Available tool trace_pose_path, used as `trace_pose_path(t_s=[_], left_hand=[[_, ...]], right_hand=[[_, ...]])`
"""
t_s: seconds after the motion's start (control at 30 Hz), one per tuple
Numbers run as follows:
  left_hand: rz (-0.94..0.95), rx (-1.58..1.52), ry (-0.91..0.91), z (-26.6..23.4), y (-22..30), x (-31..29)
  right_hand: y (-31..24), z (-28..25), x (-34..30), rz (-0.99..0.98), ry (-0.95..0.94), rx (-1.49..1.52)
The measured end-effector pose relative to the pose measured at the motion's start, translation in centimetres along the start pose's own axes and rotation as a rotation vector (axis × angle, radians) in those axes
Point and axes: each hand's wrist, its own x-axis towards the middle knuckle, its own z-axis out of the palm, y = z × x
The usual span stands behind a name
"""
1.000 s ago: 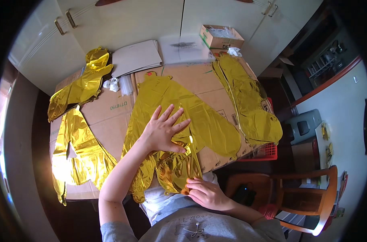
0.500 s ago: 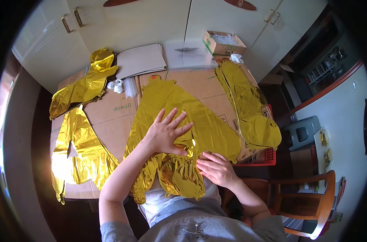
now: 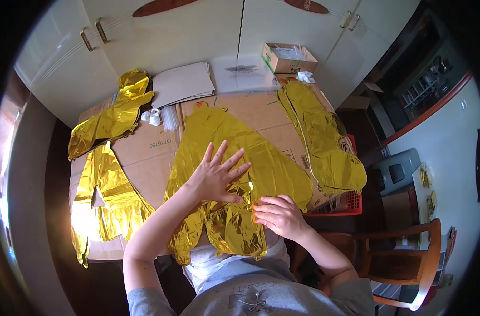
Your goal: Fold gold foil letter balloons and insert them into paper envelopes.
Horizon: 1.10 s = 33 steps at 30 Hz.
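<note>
A large, flat gold foil balloon (image 3: 208,126) lies on the cardboard-covered table in front of me. Its near part is crumpled and hangs past the table's front edge towards my lap. My left hand (image 3: 212,178) presses flat on its middle, fingers spread. Just to the right and nearer to me, my right hand (image 3: 282,216) has its fingers together and bent on a fold of the same foil, gripping it; the thumb is mostly hidden.
More gold foil balloons lie at the near left (image 3: 111,197), far left (image 3: 111,116) and right (image 3: 324,137). At the back are grey boards (image 3: 182,81), clear plastic sticks (image 3: 169,118), crumpled white tissue (image 3: 151,117) and an open carton (image 3: 290,59). A wooden chair (image 3: 429,258) stands at right.
My right hand has shifted slightly left along the foil, its fingers more closed on the fold. My left hand stays spread on the balloon. The whole view has moved a little.
</note>
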Motion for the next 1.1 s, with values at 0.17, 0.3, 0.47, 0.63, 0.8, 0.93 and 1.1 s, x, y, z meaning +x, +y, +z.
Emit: trace_pose_path(t_s=[0.17, 0.3, 0.47, 0.63, 0.8, 0.93, 1.1], left_hand=[[0.250, -0.254, -0.028, -0.3, 0.9, 0.0], [0.314, -0.354, -0.041, -1.0, 2.1, -0.6], [0.355, -0.316, -0.030, -1.4, 2.3, -0.8], [0.360, -0.292, -0.027, -0.7, 2.3, -0.8], [0.349, -0.291, -0.030, -0.2, 2.4, -1.0], [0.343, -0.274, -0.049, -0.1, 2.4, -1.1], [0.336, -0.272, -0.063, -0.3, 2.4, -1.1]], right_hand=[[0.1, -0.1, 0.1, 0.002, 0.002, 0.020], [0.1, -0.4, 0.0, 0.014, -0.002, 0.042], [0.3, -0.1, -0.2, 0.002, 0.017, 0.045], [0.5, -0.3, -0.3, -0.001, 0.009, 0.070], [0.8, -0.4, -0.9, -0.080, -0.022, 0.035], [0.9, -1.4, -1.5, -0.180, -0.087, 0.001], [0.7, -1.0, -2.1, -0.272, -0.030, -0.093]])
